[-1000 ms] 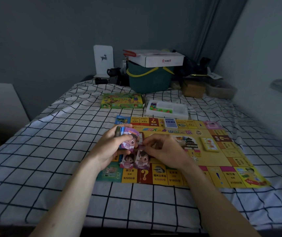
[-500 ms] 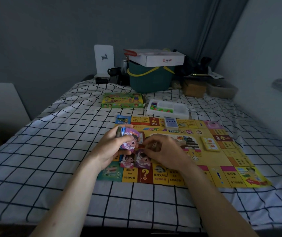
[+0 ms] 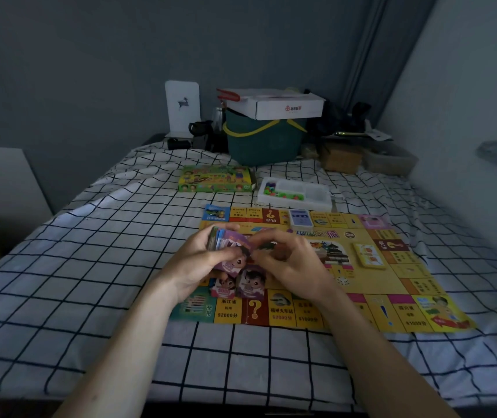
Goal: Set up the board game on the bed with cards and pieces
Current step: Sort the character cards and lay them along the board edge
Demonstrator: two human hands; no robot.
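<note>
Board game mat (image 3: 371, 285) on bed, left hand (image 3: 199, 260) grip clutching card stack (image 3: 226, 241), right hand (image 3: 289, 263) pinching top card, tray (image 3: 295, 193) holding coloured pieces.

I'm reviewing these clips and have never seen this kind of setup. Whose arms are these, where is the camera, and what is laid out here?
There is no machine: a head-worn camera looks down at a person's bare arms. The left hand holds a stack of cards; the right hand pinches at the top one. Below them a game board lies flat on the checked bed sheet, with two cards already on it. Beyond it are the game box and a white tray of pieces.
</note>
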